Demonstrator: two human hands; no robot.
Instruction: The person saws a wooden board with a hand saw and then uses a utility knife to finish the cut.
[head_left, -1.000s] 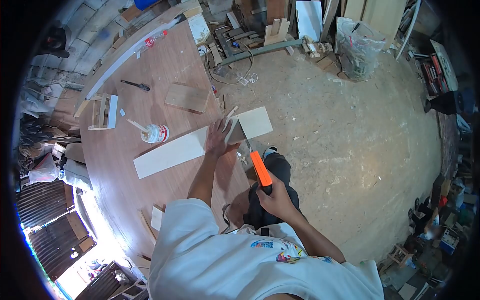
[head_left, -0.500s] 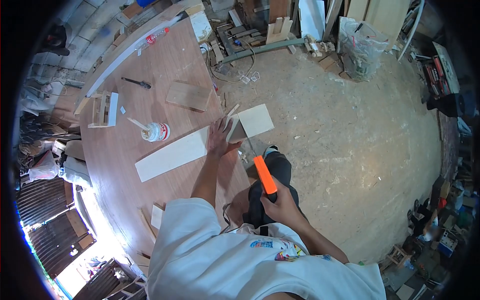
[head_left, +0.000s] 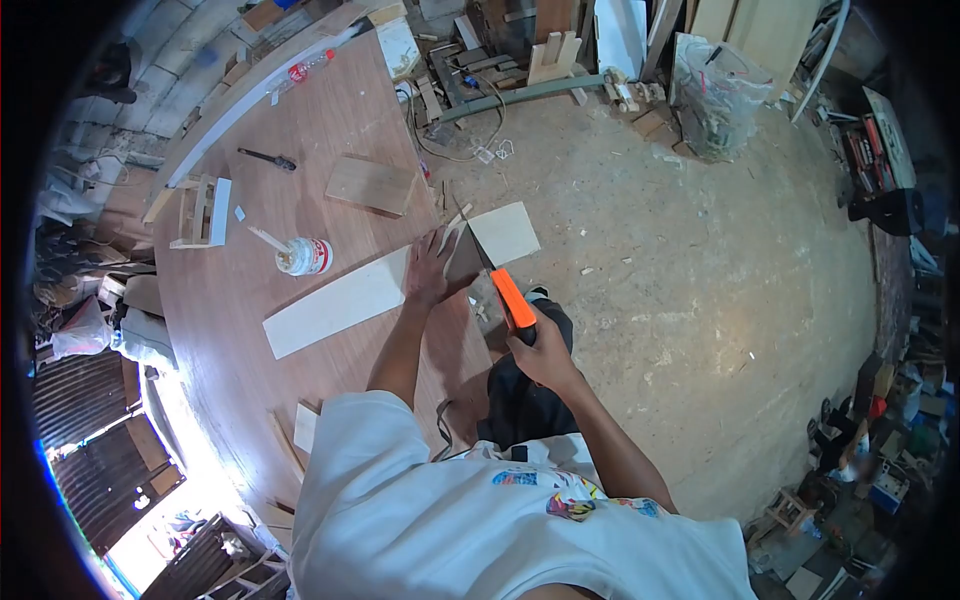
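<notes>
Worktop (head_left: 330,130), brown wood, running from the lower left up to the top centre. At its left: a small wooden frame (head_left: 198,212). Beyond it, a dark-handled tool (head_left: 268,158) lying flat, and a bottle (head_left: 300,72) near the far edge. Toward the middle: a jar (head_left: 308,256) with a stick (head_left: 268,238) standing in it, just beside the plank. A brown board (head_left: 371,184) lies flat, apart from the plank. Plank (head_left: 345,300), pale and long, lies aslant on the worktop, its right end (head_left: 505,232) overhanging the edge above the floor (head_left: 680,260). Left hand (head_left: 430,272), fingers spread flat, presses the plank down at the worktop's edge, just left of the blade. Saw (head_left: 492,272), orange handle, thin blade set across the plank between the pressed part and the overhang. Right hand (head_left: 535,350), fingers closed tight round the saw's handle, below the plank and off the worktop's edge. At right, well apart: a plastic bag (head_left: 715,95) standing on the floor among wood offcuts.
</notes>
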